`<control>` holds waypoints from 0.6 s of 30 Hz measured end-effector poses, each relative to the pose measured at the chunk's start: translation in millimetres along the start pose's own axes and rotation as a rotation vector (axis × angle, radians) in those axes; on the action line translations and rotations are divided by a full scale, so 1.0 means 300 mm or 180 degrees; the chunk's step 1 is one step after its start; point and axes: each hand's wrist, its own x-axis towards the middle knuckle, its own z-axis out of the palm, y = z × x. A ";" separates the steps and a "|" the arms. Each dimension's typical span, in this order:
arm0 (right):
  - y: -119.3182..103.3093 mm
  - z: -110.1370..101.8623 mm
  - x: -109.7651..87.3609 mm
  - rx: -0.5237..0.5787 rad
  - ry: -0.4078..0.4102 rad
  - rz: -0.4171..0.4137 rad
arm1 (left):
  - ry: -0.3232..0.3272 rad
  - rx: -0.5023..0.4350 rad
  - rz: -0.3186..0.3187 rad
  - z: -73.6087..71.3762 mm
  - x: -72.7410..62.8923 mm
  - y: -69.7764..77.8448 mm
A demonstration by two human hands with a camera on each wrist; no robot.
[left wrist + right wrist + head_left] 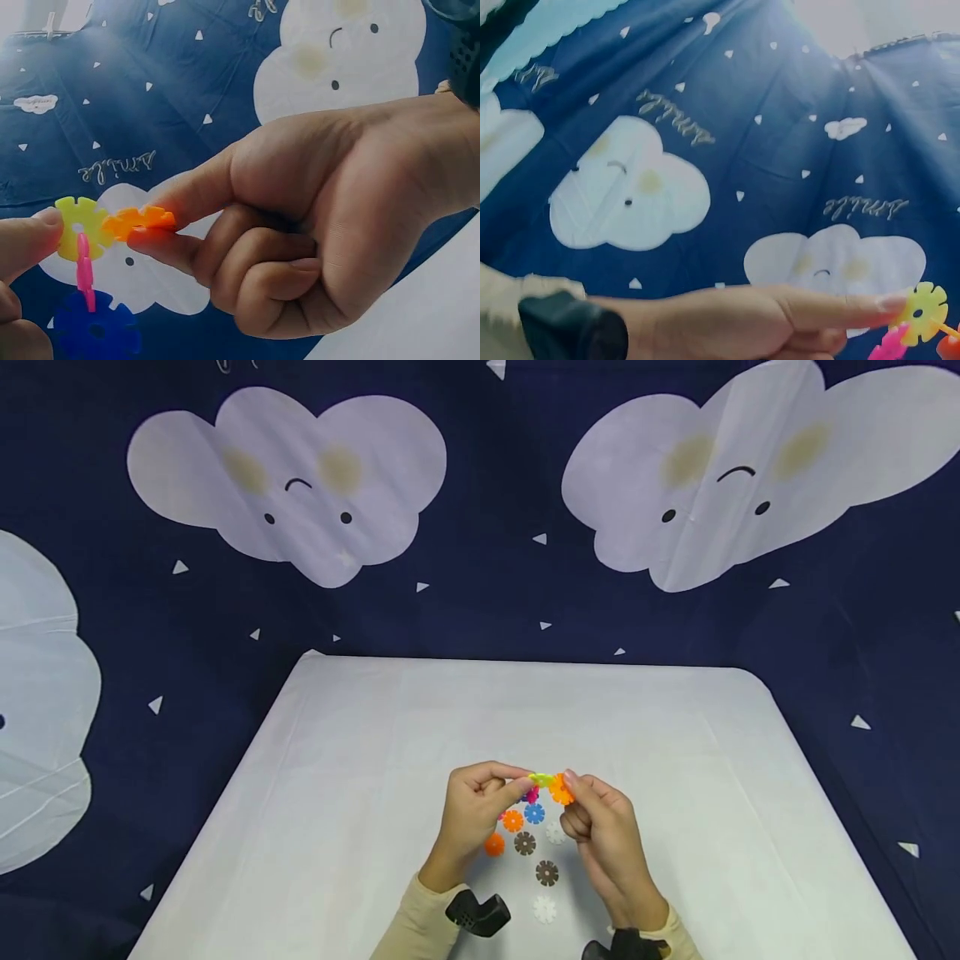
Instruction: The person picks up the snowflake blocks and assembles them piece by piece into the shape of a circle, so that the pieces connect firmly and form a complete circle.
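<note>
Above the surface [375, 735], the left hand [471, 799] pinches the yellow disc [93, 216] and the right hand [613, 833] pinches the orange disc [120, 224], the two edges meeting; a pink disc [85, 268] and a blue disc [116, 335] hang below. Keeping each grip near the rim and pushing squarely, slot to slot, should work best. Whether the slots already engage is unclear; the left wrist view cuts off most of the left hand.

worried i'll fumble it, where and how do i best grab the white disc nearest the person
Pinch the white disc by opposite edges of its notched rim, probably from above: it lies flat on the tabletop, apart from the nearest brown disc, and its notches should offer some purchase.
</note>
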 end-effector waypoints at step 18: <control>-0.048 -0.017 -0.009 -0.0274 0.0405 -0.0048 | 0.0016 0.0554 -0.0089 0.007 -0.003 0.013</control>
